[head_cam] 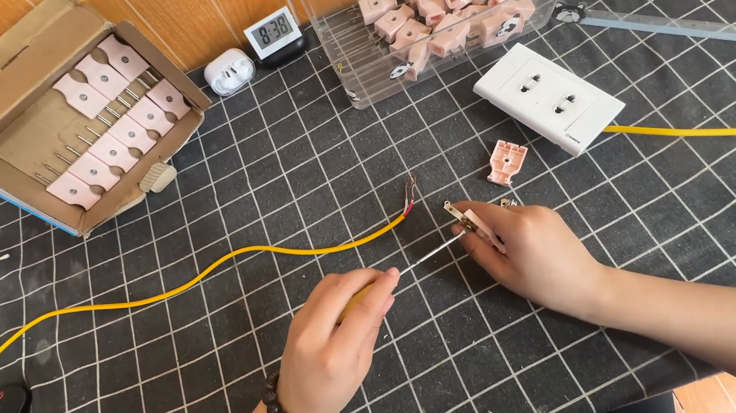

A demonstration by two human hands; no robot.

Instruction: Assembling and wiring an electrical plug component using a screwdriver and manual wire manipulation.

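The left hand (337, 343), a bead bracelet at its wrist, has its fingers curled tight round the yellow handle of a screwdriver (418, 260), whose thin shaft runs to the small pink plug half (471, 220) pinched in the right hand (528, 254) on the black gridded mat (214, 365). The bared end of a yellow cable (200, 281) lies just beside the plug half, and a loose pink plug cover (507, 161) rests near the white socket block (548, 97)

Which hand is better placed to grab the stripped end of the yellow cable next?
Probably the right hand: the stripped cable end lies just up-left of it, though it holds a small plug part. The left hand grips a screwdriver and sits farther back.
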